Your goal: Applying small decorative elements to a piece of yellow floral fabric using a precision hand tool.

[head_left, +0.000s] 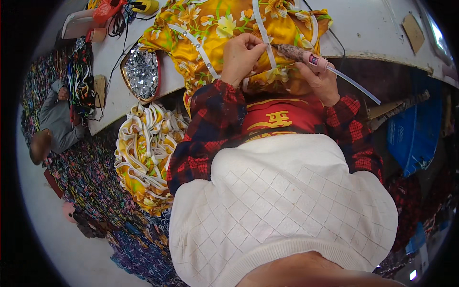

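Note:
A yellow satin fabric piece (pixel 224 24) with a flower print and white straps is spread on the table in front of me. Small shiny stones dot the left white strap (pixel 193 43). My left hand (pixel 241 57) is over the fabric, thumb and forefinger pinched beside the middle white strap (pixel 263 28); what they hold, if anything, is too small to make out. My right hand (pixel 320 81) grips a pink glue gun (pixel 313 60), its stained front pointing left toward the left fingertips. From its back sticks a translucent glue stick (pixel 356 87).
A tray of silver rhinestones (pixel 142 74) stands left of the fabric. Below it is a heap of yellow fabric with white straps (pixel 150 153). A black cable (pixel 342 40) runs behind the glue gun. A blue crate (pixel 413 134) is at right. Another person (pixel 62 119) is at far left.

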Available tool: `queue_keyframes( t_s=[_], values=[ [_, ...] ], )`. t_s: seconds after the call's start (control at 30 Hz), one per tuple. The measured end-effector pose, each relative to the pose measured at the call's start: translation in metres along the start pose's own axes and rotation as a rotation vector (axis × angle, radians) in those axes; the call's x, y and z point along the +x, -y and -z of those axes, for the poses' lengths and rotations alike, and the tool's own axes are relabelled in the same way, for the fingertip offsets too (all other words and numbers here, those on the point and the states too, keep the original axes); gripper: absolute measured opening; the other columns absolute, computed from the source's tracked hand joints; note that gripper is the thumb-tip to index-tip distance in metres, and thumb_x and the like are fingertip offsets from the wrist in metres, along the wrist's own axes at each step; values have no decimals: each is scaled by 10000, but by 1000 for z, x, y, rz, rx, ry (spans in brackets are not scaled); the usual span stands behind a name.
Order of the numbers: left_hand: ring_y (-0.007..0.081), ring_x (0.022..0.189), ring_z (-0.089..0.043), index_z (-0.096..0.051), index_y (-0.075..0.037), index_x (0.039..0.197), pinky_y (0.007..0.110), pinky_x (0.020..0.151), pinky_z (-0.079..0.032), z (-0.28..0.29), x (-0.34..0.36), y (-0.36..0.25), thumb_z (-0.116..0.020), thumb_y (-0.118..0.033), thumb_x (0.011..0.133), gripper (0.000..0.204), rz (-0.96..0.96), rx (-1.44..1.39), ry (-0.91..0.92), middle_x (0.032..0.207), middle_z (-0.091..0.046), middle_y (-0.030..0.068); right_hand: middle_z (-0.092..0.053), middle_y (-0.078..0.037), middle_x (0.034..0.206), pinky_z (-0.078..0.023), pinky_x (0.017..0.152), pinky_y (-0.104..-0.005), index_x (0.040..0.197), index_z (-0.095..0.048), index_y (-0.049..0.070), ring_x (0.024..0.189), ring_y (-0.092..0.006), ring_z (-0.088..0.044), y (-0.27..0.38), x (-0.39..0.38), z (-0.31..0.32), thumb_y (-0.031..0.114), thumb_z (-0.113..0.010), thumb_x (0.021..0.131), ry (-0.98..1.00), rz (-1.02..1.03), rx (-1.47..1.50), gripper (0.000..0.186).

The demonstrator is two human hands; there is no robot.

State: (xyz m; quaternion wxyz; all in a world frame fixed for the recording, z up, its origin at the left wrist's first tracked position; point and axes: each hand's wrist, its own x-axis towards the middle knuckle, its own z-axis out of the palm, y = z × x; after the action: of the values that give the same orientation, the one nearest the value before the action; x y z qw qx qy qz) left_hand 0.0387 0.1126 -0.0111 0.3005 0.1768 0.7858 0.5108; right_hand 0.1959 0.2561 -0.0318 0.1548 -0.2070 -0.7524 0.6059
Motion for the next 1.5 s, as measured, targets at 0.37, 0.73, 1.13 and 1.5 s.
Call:
queue_keyframes(
  t_s=[0.37,0.73,1.13,1.5],
  values=[
    [103,552,-479,-485,25,1027,204,417,-384,48,10,-14,-480,-124,878,211,107,-1339,-379,737,-527,51,-613,-23,821,-459,653,-204,980,-595,-43,700,-80,-549,22,11,-5,87,-632,802,-5,98,251,224],
    [103,688,-483,-514,-14,1023,188,542,-416,55,6,-13,-478,-109,896,163,82,-1311,-350,760,-522,28,-537,-39,634,-425,516,-244,824,-601,0,556,-118,-509,14,37,-18,107,-662,768,-57,130,39,135],
    [123,710,-578,-546,46,1074,241,637,-522,28,-1,-15,-505,-52,878,222,68,-786,75,869,-592,69,-541,-69,647,-435,488,-293,813,-604,41,564,-193,-547,9,42,-20,159,-679,755,-101,309,-234,152],
    [129,612,-613,-571,46,913,214,530,-505,20,28,-18,-598,-77,823,155,-10,-395,6,757,-616,89,-535,-29,583,-415,488,-257,785,-592,3,519,-104,-497,12,40,-22,186,-676,768,-149,109,56,202]
  ],
)
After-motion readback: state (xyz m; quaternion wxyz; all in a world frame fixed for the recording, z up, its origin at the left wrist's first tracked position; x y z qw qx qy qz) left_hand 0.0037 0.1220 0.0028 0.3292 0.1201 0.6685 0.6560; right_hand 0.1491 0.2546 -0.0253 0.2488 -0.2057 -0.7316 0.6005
